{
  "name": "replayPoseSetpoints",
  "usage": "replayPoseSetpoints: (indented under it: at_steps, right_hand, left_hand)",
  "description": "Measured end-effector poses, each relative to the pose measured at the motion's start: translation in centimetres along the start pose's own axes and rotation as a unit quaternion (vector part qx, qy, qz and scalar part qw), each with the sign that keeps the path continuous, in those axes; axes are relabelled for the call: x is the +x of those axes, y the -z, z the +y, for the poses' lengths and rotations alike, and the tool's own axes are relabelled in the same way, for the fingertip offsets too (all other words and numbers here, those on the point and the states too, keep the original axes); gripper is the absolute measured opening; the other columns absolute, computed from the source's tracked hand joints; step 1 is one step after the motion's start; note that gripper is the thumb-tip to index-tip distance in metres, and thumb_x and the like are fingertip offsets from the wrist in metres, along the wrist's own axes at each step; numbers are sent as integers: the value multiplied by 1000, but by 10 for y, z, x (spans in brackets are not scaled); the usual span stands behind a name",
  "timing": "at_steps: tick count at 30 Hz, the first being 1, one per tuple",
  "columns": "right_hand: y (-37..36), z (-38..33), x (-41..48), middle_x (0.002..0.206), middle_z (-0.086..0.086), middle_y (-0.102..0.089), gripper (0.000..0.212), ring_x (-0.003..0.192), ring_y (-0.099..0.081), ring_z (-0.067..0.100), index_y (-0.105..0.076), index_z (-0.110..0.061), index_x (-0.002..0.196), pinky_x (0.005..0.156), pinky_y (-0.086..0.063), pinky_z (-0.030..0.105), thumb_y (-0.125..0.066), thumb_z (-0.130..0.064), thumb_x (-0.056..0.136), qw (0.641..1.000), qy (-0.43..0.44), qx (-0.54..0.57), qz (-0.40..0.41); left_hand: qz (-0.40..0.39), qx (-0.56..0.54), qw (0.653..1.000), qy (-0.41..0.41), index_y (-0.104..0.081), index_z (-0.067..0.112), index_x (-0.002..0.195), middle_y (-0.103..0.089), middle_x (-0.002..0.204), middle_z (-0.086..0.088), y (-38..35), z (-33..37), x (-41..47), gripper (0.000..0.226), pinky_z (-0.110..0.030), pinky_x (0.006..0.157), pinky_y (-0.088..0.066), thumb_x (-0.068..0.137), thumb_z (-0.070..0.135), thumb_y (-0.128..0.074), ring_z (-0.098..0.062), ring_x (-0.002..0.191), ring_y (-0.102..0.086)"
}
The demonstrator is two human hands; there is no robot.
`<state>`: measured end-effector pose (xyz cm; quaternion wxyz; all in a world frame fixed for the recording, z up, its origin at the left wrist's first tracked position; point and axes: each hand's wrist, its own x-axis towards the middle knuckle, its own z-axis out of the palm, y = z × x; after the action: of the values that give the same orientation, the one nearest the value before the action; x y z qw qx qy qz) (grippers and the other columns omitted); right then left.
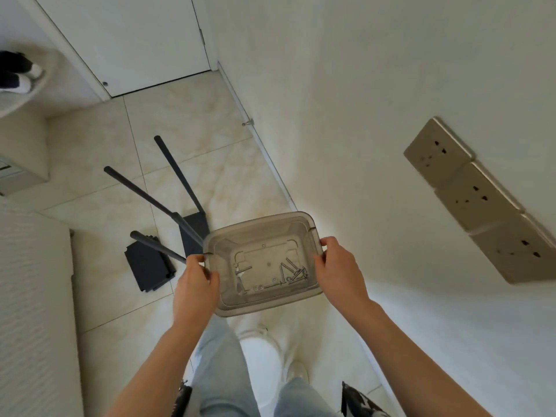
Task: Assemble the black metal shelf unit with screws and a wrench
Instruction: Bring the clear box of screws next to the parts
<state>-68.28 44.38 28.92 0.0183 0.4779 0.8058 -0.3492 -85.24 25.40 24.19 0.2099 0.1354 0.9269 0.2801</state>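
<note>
Currently my left hand (195, 284) grips the left rim of the clear tray (264, 306) and my right hand (340, 266) grips the right rim, fingers curled over each edge. Loose screws (296, 273) lie inside, possibly with a small wrench (240, 270). The black shelf parts (149, 266) lie on the tiled floor (192, 115) just beyond.

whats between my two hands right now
In the head view, a translucent plastic bin sits between the left hand and right hand, each gripping a side rim; loose screws lie on its bottom.
</note>
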Motion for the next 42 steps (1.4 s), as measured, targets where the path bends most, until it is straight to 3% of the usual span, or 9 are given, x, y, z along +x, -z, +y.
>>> replayPoseSetpoints:
  at_steps: [5,9,12,16,25,32,35,39,42]
  right_hand:
    - [-19,-31,57,95,2,-62,26,83,-60,20,-47,-14,127,64,-44,32,-47,-21,102,999,-43,-15,14]
    - [-37,-58,98,102,7,-62,31,90,-60,25,-45,-14,131,71,-51,39,-47,-15,100,995,-99,-9,25]
    - [-49,-79,129,105,9,-61,33,91,-60,27,-45,-10,132,74,-52,42,-45,-7,98,992,-124,-6,33]
    - [-65,-98,170,112,10,-61,34,88,-60,25,-45,-10,133,67,-47,36,-44,-7,99,989,-143,-15,41]
    - [-85,-102,232,101,3,-57,30,73,-56,18,-45,-12,127,51,-35,26,-51,-12,97,988,-143,-49,32]
    - [-111,-76,303,100,1,-57,24,75,-59,20,-44,-17,124,61,-48,35,-47,-20,100,989,-108,-103,1]
    - [-135,-55,336,100,2,-57,26,75,-58,20,-42,-19,126,59,-42,33,-46,-19,101,988,-96,-122,-5]
    - [-201,-16,394,94,0,-53,25,71,-52,15,-42,-23,126,51,-33,30,-44,-19,101,991,-57,-121,2]
    - [-266,23,440,96,-1,-52,26,74,-53,16,-42,-23,126,56,-36,32,-44,-17,101,993,-44,-107,4]
  left_hand:
    - [-60,-28,998,-3,-45,13,122,-56,83,8,4,8,77,29,-36,65,-58,98,13,-61,-11,72,-60]
    - [-128,-35,991,-14,-42,16,117,-58,84,3,11,15,138,26,-32,59,-58,98,13,-60,-14,70,-64]
    - [-170,-52,984,8,-41,19,112,-60,86,-2,18,21,179,21,-40,62,-62,101,20,-59,-21,72,-67]
    - [-193,-64,979,28,-40,19,114,-62,88,-6,23,24,223,20,-51,67,-61,102,21,-55,-29,77,-69]
    - [-192,-73,975,80,-39,16,115,-56,77,-1,0,32,279,22,-56,66,-60,102,27,-53,-25,65,-64]
    - [-169,-121,969,136,-41,16,115,-58,86,-5,-65,12,313,21,-53,67,-61,102,22,-55,-23,70,-62]
    - [-158,-170,959,165,-44,16,114,-61,97,-10,-103,-9,325,19,-50,67,-63,101,16,-57,-26,75,-64]
    - [-118,-207,953,186,-47,20,103,-62,95,-15,-170,-58,363,17,-57,65,-61,98,12,-60,-28,73,-64]
    - [-102,-224,951,188,-48,22,98,-61,93,-18,-230,-110,401,20,-52,56,-62,96,9,-63,-26,68,-64]
